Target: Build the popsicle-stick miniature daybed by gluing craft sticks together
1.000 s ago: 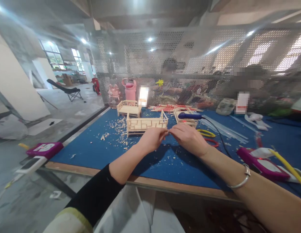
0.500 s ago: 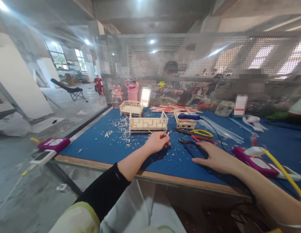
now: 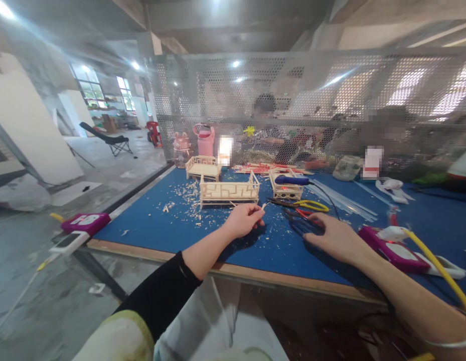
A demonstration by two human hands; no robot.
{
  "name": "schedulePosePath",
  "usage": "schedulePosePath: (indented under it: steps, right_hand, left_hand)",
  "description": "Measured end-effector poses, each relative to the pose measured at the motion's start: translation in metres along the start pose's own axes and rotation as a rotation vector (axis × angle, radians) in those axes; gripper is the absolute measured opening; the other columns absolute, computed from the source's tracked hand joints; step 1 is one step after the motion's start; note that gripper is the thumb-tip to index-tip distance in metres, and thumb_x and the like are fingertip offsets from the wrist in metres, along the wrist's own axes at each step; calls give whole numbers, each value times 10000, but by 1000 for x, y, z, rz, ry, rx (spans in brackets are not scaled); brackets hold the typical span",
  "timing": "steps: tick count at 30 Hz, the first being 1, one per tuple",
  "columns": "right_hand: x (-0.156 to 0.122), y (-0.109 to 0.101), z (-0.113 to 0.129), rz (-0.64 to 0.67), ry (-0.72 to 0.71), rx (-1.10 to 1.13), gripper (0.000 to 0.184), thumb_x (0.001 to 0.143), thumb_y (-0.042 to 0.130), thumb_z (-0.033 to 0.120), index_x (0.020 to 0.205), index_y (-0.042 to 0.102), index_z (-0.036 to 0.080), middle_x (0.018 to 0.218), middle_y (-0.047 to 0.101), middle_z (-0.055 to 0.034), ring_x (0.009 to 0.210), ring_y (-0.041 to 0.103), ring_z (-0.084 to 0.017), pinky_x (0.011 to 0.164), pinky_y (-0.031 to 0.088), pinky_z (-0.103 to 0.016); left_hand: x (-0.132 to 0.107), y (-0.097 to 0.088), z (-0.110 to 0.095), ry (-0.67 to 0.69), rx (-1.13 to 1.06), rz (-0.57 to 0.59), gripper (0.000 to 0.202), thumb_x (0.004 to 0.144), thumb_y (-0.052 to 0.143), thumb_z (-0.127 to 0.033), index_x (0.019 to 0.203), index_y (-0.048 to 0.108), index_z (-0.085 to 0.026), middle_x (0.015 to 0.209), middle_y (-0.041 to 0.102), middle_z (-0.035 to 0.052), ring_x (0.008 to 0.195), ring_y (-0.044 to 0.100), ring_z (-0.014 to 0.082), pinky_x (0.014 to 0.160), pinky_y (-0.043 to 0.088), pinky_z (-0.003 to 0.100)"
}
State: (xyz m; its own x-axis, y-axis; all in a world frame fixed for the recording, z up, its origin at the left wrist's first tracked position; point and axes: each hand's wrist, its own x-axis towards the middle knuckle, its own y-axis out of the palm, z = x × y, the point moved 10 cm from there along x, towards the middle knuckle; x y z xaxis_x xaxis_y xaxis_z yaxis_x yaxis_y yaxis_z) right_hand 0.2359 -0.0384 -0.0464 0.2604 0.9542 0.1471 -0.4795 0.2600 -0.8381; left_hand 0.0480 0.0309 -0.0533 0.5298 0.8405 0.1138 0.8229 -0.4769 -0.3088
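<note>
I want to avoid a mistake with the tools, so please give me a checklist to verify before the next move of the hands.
1. Left hand pinches the small wooden stick: ok.
2. Right hand is at the black-handled cutters: ok.
3. Right fingers closed round the cutter handles: cannot tell.
4. Yellow-handled pliers lie apart from the right hand: ok.
5. Miniature wooden bench stands upright behind the left hand: ok.
6. Blue table free of wood chips: not ok, chips lie scattered beside the bench.
</note>
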Motion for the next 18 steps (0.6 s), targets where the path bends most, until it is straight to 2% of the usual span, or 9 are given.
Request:
schedulePosePath:
  steps: [3, 5, 6, 8, 11, 13, 15, 18]
  right_hand:
    - [-7, 7, 1, 108, 150, 593, 341, 624, 513, 418, 913, 537, 238, 853, 639, -74, 750, 593, -235, 647, 468, -353]
    - [-16, 17, 16, 236, 186, 994, 319, 662, 430, 433, 896, 533, 242, 852, 633, -73, 698, 575, -204, 614, 466, -339]
    - [-20, 21, 26, 286, 186, 1134, 318, 666, 400, 424, 885, 540, 240, 852, 630, -76, 682, 566, -194, 610, 466, -336]
    - [-30, 29, 41, 366, 177, 1280, 340, 620, 412, 368, 895, 558, 232, 846, 619, -76, 666, 552, -184, 604, 465, -335]
    - [-34, 42, 50, 384, 136, 1269, 486, 470, 470, 210, 948, 558, 226, 827, 597, -51, 662, 532, -170, 577, 450, -312]
    - [-28, 44, 45, 304, 117, 1145, 549, 416, 457, 137, 952, 543, 220, 797, 580, -27, 645, 514, -153, 559, 437, -287]
    - [-18, 41, 39, 223, 86, 919, 540, 429, 447, 126, 953, 545, 207, 755, 568, -10, 621, 506, -146, 561, 436, -282]
    - [-7, 34, 44, 204, -73, 516, 543, 507, 448, 147, 1031, 579, 203, 770, 609, -15, 712, 561, -183, 667, 470, -316]
  left_hand:
    - [1, 1, 1, 2, -21, 0, 147, 824, 479, -254, 719, 518, -158, 576, 588, -33, 452, 446, 64, 508, 367, 196]
    - [1, 1, 2, -1, -39, 0, 140, 823, 476, -265, 731, 505, -163, 569, 584, -38, 445, 442, 65, 499, 360, 197]
    - [2, 1, 2, 1, -47, -2, 141, 824, 473, -274, 738, 499, -166, 565, 580, -40, 441, 439, 66, 495, 355, 198]
    - [3, 1, 2, 13, -58, -10, 149, 826, 470, -294, 746, 489, -170, 550, 564, -47, 432, 424, 65, 491, 348, 199]
    - [3, -3, -2, 64, -70, -44, 159, 827, 461, -306, 744, 481, -172, 525, 517, -60, 433, 399, 64, 501, 347, 201]
    - [2, -6, -7, 127, -77, -73, 156, 825, 460, -310, 760, 484, -170, 540, 505, -60, 461, 407, 68, 517, 351, 202]
    - [1, -7, -12, 177, -84, -86, 150, 820, 465, -313, 789, 488, -168, 566, 508, -56, 487, 419, 70, 531, 355, 203]
    - [-1, -4, -14, 177, -103, -74, 149, 812, 467, -315, 807, 492, -168, 571, 505, -56, 487, 417, 72, 533, 356, 207]
